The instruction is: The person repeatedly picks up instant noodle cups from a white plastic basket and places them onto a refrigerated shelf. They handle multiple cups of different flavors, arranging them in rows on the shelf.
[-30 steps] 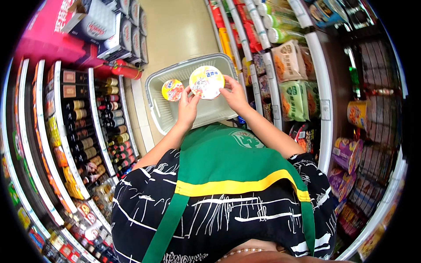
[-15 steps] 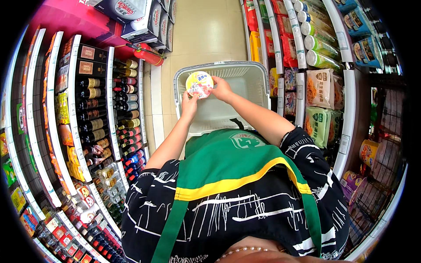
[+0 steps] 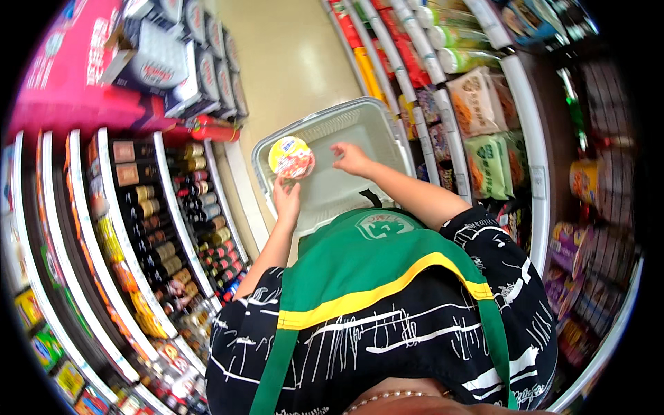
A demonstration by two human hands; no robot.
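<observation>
My left hand (image 3: 286, 198) grips a round food tub (image 3: 291, 158) by its lower edge; the lid is yellow and red with a picture on it. The tub's side is mostly hidden under the lid. To the right of it, my right hand (image 3: 352, 160) is apart from the tub, fingers loosely bent and spread, holding nothing. Both hands are over a large grey-white plastic basket (image 3: 346, 197) with perforated walls, directly in front of my green apron (image 3: 360, 252).
On the left, shelves (image 3: 183, 228) carry wine bottles and packets. Behind them stand stacked cartons (image 3: 155, 66) and a red fire extinguisher (image 3: 213, 129). Close on the right are shelves with noodle bags (image 3: 473, 102), jars and cups. A tiled aisle floor (image 3: 280, 55) runs ahead.
My right hand has let go of the tub and moved away to the right. The tub stays in my left hand, slightly lower and further left. The whole view has turned and shifted.
</observation>
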